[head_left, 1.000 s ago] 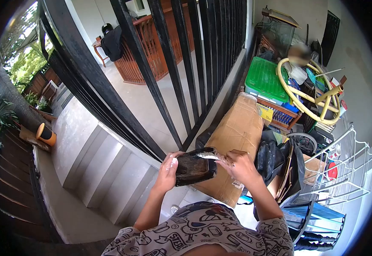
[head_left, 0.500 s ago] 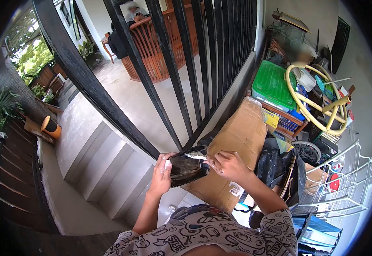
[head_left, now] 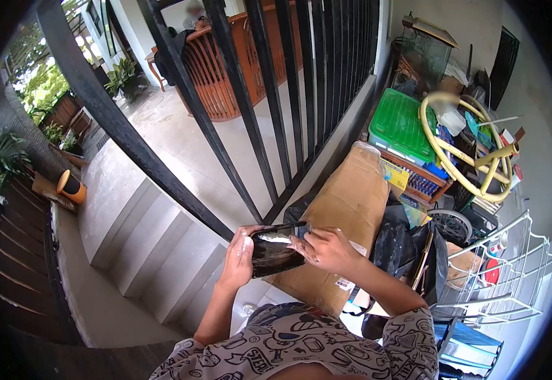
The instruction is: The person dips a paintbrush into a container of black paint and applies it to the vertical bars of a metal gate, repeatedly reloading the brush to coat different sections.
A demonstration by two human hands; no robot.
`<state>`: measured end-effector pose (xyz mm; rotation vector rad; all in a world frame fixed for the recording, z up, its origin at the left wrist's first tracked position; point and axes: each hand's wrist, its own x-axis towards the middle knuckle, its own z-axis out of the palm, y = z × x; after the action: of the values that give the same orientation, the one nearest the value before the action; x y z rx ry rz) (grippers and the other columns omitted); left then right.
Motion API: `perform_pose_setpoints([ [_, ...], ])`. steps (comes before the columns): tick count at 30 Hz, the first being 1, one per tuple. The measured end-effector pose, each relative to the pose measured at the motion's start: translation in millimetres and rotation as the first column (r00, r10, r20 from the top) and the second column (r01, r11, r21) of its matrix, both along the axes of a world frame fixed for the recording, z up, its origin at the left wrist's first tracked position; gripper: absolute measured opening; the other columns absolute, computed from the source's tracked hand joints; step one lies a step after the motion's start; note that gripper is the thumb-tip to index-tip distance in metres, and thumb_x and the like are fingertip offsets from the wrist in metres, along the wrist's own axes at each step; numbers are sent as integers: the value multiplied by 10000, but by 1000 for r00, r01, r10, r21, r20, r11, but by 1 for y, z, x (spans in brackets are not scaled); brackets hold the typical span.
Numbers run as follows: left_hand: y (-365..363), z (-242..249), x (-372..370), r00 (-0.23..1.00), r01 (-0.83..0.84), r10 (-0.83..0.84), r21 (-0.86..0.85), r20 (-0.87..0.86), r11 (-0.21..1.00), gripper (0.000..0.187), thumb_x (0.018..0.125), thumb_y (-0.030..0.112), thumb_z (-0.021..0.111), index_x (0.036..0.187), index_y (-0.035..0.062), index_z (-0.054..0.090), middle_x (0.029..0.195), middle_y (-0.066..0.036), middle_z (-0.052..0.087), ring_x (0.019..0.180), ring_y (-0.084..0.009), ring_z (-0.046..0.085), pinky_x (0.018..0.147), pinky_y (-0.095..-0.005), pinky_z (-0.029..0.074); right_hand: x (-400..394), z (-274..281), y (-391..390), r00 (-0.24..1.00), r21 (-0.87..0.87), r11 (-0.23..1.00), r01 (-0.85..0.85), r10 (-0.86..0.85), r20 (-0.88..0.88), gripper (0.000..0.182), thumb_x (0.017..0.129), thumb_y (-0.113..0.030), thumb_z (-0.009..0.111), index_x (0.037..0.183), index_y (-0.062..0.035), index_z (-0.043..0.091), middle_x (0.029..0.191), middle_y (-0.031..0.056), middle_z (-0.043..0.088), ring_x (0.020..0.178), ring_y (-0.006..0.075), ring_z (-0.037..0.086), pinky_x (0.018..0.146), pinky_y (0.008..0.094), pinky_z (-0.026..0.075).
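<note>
My left hand [head_left: 238, 261] grips the left edge of a dark, shallow tray-like piece [head_left: 275, 259] with brownish streaks inside, thumb on top. White paste is smeared on that thumb. Between the pinched fingers of my right hand [head_left: 326, 248] is a thin, white-smeared tool [head_left: 276, 239], its tip lying over the upper part of the dark piece. What kind of tool it is I cannot tell. White smears also mark my right fingers. Just beneath both hands lies a long brown cardboard box [head_left: 345, 202].
Black metal railings [head_left: 241, 82] rise directly ahead, with concrete steps [head_left: 156, 253] to the left. At right are a green-lidded bin [head_left: 402, 126], a yellow ring-shaped frame [head_left: 437, 149], black plastic bags [head_left: 393, 244] and a white wire rack [head_left: 504, 272]. A person [head_left: 197, 19] sits beyond the railings.
My right hand has moved slightly left and inward with the white-smeared tool, which now reaches farther across the dark piece. The piece shows flatter to me; my left hand keeps its hold.
</note>
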<state>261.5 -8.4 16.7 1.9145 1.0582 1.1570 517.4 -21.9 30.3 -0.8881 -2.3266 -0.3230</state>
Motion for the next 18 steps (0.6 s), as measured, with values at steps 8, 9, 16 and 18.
perform_pose_setpoints([
  [8, -11, 2, -7, 999, 11, -12, -25, -42, 1000, 367, 1059, 211, 369, 1231, -15, 601, 1157, -216, 605, 1102, -408, 613, 985, -414, 467, -16, 0, -8, 998, 18, 998, -65, 65, 0, 217, 842, -168, 760, 1043, -91, 731, 720, 2, 484, 621, 145, 569, 503, 312, 486],
  [9, -11, 1, -10, 999, 15, -16, -18, -35, 1000, 365, 1060, 212, 373, 1232, -14, 602, 1161, -216, 603, 1098, -409, 614, 982, -416, 468, -20, 2, -10, 997, 34, 997, -74, 75, -7, 221, 840, -168, 763, 1044, -91, 731, 714, 1, 480, 614, 144, 566, 498, 309, 484],
  [16, -12, 6, -28, 998, 49, -47, 55, -32, 997, 349, 1045, 190, 396, 1242, -7, 605, 1179, -216, 589, 1097, -405, 614, 977, -415, 469, -43, 7, -25, 996, -134, 991, -23, 11, -91, 236, 861, -186, 770, 1072, -87, 738, 659, 25, 458, 536, 171, 543, 474, 331, 472],
  [18, -13, 6, -31, 999, 48, -48, 58, -12, 997, 344, 1037, 183, 406, 1242, -7, 606, 1178, -219, 589, 1098, -402, 614, 981, -412, 467, -49, 4, -33, 995, -197, 980, -8, -12, -97, 239, 866, -195, 772, 1077, -89, 740, 654, 40, 455, 524, 184, 541, 473, 341, 470],
])
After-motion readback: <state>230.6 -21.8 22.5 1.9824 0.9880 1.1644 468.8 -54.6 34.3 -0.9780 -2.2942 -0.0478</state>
